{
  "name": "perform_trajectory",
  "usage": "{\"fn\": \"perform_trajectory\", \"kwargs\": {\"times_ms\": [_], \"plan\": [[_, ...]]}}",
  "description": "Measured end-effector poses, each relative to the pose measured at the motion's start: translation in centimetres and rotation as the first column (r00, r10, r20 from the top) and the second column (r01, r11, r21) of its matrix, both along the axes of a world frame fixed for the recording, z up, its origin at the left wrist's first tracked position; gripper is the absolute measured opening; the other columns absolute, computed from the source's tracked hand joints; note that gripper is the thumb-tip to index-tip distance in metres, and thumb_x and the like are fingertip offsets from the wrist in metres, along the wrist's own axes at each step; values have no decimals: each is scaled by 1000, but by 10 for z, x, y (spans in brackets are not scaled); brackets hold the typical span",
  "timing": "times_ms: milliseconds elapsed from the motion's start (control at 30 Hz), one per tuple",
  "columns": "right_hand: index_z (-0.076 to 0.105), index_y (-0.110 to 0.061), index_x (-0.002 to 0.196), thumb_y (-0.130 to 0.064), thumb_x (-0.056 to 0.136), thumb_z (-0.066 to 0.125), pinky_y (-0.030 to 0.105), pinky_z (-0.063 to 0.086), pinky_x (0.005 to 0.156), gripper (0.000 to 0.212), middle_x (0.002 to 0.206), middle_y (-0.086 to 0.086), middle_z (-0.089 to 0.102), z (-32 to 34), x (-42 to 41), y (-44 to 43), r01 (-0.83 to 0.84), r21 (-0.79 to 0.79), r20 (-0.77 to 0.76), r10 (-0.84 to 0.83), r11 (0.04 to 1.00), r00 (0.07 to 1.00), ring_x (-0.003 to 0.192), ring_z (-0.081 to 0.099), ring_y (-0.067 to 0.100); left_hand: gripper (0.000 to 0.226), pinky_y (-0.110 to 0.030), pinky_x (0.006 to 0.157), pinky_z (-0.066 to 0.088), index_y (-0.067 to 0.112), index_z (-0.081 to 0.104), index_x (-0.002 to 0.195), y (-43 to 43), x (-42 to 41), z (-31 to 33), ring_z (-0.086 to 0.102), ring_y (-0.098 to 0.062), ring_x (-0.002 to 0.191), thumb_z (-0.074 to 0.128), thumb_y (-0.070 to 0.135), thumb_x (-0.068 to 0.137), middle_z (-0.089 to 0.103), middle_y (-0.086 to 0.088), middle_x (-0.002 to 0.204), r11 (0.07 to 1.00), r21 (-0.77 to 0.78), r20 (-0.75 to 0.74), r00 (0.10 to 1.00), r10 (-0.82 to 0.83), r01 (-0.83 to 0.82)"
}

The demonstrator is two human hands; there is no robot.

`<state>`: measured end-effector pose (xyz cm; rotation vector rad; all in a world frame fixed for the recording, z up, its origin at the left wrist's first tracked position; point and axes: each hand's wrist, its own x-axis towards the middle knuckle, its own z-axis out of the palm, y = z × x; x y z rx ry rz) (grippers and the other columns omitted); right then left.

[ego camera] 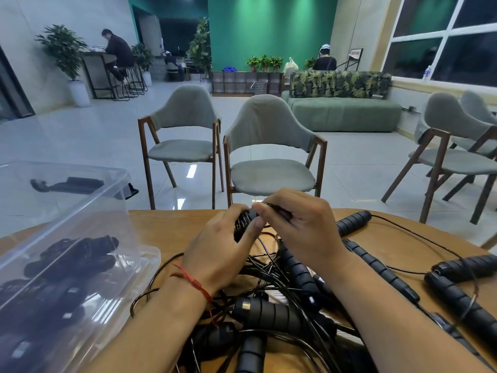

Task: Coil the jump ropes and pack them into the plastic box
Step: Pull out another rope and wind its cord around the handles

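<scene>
My left hand is curled round a tight black bundle of jump rope, held just above the desk. My right hand pinches the thin cord at the top of that bundle. It's winding or tucking the tail, I think, though my own fingers hide the end. So this is the coiling step, and it looks close to done for this rope.

Next I need to lock that last turn so it can't spring loose, then carry the bundle left to the plastic box, where coiled ropes already lie. After that comes the tangle of loose ropes under my wrists: I'd pull one free without dragging its neighbours. More handles lie to the right.
</scene>
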<state>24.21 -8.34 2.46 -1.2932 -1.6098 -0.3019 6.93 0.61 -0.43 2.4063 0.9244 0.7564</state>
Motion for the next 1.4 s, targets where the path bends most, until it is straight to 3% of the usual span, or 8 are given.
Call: {"fn": "perform_trajectory", "kwargs": {"times_ms": [200,433,600,767,867,1200,1333,1400], "plan": [[77,-13,89,-33,102,76,45,52,62,24,73,-5,67,4,4,-1,-56,-110,-83,47,992,995,69,64,19,56,-40,89,55,51,47,142,-2,3,-1,58,-7,115,29,83,100,64,17,125,995,98,-47,999,-9,13],[78,-23,79,-39,84,90,36,49,62,21,68,4,65,26,15,-11,-177,-250,-385,70,952,920,66,59,27,45,-38,80,57,42,65,131,-5,-3,1,64,-2,106,43,71,103,69,20,112,962,204,112,973,-204,179],[79,-17,90,-31,86,85,28,56,70,16,86,9,74,31,18,-17,-438,-384,-664,87,813,742,78,70,18,48,-41,83,57,30,69,135,-5,-7,-1,69,-13,108,54,63,104,73,9,114,922,284,213,920,-328,263],[73,-15,91,-21,95,78,29,57,69,9,90,7,70,23,21,-19,-710,-315,-896,49,631,441,77,69,19,46,-46,88,58,18,72,133,-10,-7,1,71,-18,113,59,51,103,74,4,120,892,309,329,843,-426,330],[73,-17,93,-30,91,79,34,58,75,14,96,10,69,17,20,-15,-754,-285,-915,68,591,398,82,69,23,53,-46,90,58,12,71,132,-9,-6,0,70,-18,117,56,54,104,74,2,124,905,264,390,822,-416,333],[75,-13,93,-33,96,72,38,59,78,20,94,11,74,7,9,-2,-611,-321,-876,18,724,482,89,71,26,38,-36,78,61,30,59,137,-14,-9,4,74,-21,100,58,43,102,72,6,114,919,133,537,752,-382,372],[68,-23,84,-11,90,71,22,49,66,14,82,-2,67,10,5,0,-381,-485,-688,-75,787,721,81,61,15,42,-25,91,56,20,66,138,-14,-6,5,69,-16,118,49,42,107,72,11,127,935,50,581,751,-313,351],[72,-26,89,-8,101,68,20,43,56,22,75,-3,65,8,0,3,-333,-487,-693,-125,808,710,68,52,13,40,-21,86,55,25,69,133,-13,-4,4,70,-15,109,45,44,107,72,13,117,953,-43,611,762,-212,300]]}}
